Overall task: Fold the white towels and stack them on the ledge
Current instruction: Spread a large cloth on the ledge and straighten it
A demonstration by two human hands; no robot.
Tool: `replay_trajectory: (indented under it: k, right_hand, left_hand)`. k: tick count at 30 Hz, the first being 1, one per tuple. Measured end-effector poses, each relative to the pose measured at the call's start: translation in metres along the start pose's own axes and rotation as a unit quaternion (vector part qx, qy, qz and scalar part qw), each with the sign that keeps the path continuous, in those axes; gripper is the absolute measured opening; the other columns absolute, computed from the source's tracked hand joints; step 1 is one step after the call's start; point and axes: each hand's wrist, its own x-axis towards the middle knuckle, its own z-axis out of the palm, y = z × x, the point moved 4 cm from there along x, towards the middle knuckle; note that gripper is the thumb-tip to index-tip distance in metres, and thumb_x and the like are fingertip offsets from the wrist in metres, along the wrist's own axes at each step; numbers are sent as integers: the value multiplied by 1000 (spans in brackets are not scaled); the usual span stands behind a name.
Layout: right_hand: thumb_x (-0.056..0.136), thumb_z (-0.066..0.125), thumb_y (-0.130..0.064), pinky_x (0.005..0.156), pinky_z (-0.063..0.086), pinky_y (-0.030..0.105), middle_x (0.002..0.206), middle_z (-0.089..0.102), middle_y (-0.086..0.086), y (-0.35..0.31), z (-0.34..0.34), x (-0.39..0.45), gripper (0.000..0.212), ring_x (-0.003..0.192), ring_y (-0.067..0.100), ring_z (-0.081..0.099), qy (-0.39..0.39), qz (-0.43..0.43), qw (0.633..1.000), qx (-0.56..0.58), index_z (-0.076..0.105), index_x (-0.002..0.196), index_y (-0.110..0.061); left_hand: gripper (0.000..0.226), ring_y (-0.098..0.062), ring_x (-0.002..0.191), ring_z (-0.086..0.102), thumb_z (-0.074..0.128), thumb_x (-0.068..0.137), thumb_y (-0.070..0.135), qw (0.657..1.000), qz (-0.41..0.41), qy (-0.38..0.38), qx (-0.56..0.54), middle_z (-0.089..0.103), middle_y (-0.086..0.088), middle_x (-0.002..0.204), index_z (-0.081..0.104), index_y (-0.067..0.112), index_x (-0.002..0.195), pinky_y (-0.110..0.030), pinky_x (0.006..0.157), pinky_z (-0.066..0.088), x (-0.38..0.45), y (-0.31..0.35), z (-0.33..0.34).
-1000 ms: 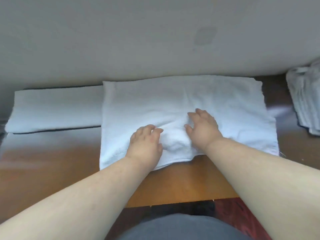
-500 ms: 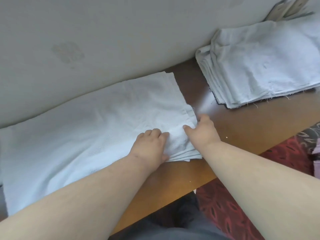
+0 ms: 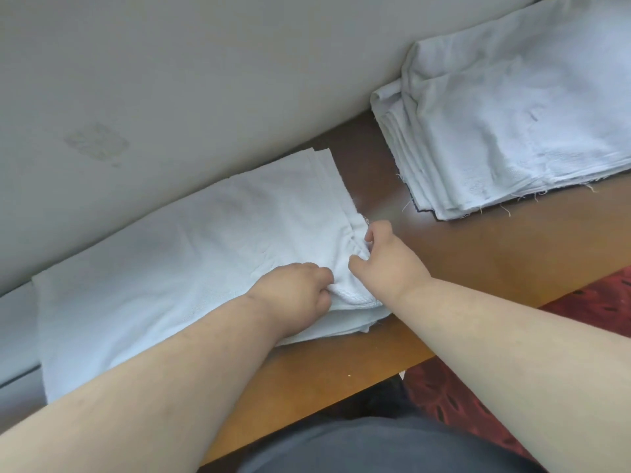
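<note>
A white towel [image 3: 191, 264] is lying spread on the wooden ledge [image 3: 485, 254] against its back edge, along the wall [image 3: 205, 80]. The left hand [image 3: 293, 298] and right hand [image 3: 386, 264] are both pinching bunched cloth at the towel's near right corner, close together. A stack of white towels [image 3: 519, 124] is sitting well apart toward the ledge's far right corner.

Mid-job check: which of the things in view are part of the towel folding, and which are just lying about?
Part of the job:
- spread white towel, near right corner gripped by left hand and right hand
- pile of white towels at right
- wooden ledge

Lying about:
- grey wall
- red patterned floor
</note>
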Motion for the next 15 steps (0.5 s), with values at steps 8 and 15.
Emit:
replay_trajectory:
  k: [8, 15]
  right_hand:
    - [85, 54, -40, 51, 32, 30, 66, 51, -4, -1, -1, 16, 25, 59, 16, 51, -56, 32, 998, -26, 42, 69, -25]
    - [92, 52, -39, 54, 37, 27, 81, 59, -2, -5, -1, 22, 16, 68, 13, 55, -55, 86, 995, -19, 53, 88, -23]
  left_hand:
    - [63, -16, 95, 47, 45, 68, 81, 993, 47, -49, 92, 48, 12, 101, 51, 32, 107, -34, 79, 42, 13, 4, 9]
    - [49, -23, 113, 45, 52, 94, 46, 991, 54, 87, 90, 46, 2, 129, 39, 26, 137, -33, 90, 43, 5, 4, 31]
